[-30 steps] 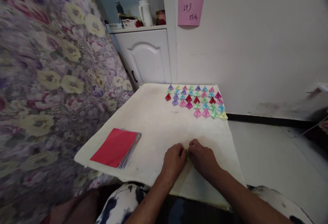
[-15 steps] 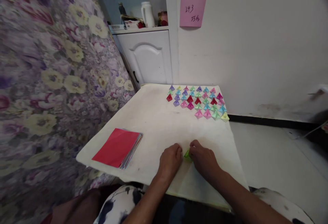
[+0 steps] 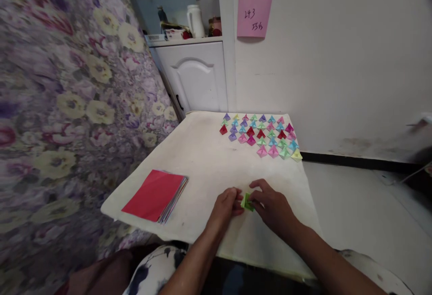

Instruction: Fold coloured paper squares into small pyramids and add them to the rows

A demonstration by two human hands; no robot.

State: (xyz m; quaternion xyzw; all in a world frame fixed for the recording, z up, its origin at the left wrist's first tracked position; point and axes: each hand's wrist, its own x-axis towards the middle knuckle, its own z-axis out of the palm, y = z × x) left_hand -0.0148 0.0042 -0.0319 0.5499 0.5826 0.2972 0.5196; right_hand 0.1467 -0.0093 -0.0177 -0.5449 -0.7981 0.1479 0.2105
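A small green folded paper piece (image 3: 246, 202) is pinched between my two hands just above the near part of the white table (image 3: 202, 160). My left hand (image 3: 225, 206) grips its left side with curled fingers. My right hand (image 3: 274, 206) holds its right side, fingers closed around it. Several small folded paper shapes (image 3: 261, 135) in red, pink, purple, blue and green lie in rows at the table's far right. A stack of square coloured paper (image 3: 155, 194) with a red sheet on top lies at the near left corner.
A floral fabric surface (image 3: 67, 106) rises along the left. A white cabinet (image 3: 195, 77) stands behind the table, with a white jug (image 3: 195, 20) and jars on top. A pink note (image 3: 254, 14) hangs on the white wall. Pale floor lies to the right.
The green paper piece, almost hidden between my hands a second ago, now shows between my fingertips, lifted a little. My hands have parted slightly.
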